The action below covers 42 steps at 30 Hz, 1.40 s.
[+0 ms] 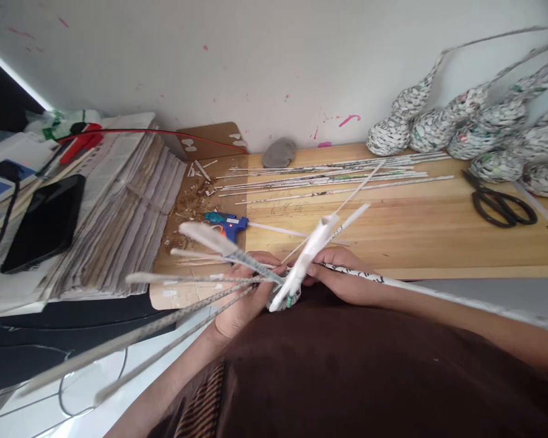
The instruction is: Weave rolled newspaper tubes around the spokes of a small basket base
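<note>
Close to my body, a small woven paper piece [281, 297] is mostly hidden behind my fingers, with several rolled newspaper sticks fanning out from it to the left and up. My left hand [251, 283] is closed around its left side, where the sticks cross. My right hand [340, 274] pinches a long printed paper stick [360, 275] that runs out to the right along my forearm. A thicker white paper tube [304, 261] stands tilted between both hands and hides some of the fingertips.
Loose paper sticks [319, 176] lie across the wooden board [420, 237]. A blue glue gun [232, 226], black scissors [502, 204] and a grey lump [278, 152] are there too. Woven gourd shapes [388, 134] line the back right. Stacked newspapers [132, 207] carry a phone [45, 222].
</note>
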{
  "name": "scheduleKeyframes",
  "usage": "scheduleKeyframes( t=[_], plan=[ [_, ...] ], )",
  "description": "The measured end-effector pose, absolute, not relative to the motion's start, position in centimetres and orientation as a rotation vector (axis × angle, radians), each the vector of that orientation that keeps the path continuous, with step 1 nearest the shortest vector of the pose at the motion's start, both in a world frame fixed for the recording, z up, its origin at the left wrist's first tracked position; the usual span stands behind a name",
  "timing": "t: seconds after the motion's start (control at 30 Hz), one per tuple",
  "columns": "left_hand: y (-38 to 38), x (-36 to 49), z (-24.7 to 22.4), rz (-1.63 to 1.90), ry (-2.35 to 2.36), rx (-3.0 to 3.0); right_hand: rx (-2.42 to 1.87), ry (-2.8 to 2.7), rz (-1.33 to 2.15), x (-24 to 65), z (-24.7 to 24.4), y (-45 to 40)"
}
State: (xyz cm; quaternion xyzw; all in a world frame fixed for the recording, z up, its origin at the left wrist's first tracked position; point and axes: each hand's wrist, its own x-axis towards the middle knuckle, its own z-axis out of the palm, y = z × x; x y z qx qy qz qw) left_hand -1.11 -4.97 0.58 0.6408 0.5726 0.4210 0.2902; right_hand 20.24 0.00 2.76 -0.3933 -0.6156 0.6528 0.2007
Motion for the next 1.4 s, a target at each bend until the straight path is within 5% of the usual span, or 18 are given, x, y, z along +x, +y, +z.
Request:
scheduleKeyframes(
  t=[0.3,1.03,1.4],
  plan=[
    [-5.6,-0.9,1.3,0.972,1.558,1.649,-1.092,-1.485,1.992,20.4,2.4,-0.1],
    [-8.2,0.1,0.1,1.218,1.47,1.51,-0.991,-1.138,2.145,20.3,0.1,-2.9],
    [-10.1,-1.3,-0.5,1.294,1.414,1.323,-0.931,-1.503,1.962,18.9,1.0,-3.8]
  ],
)
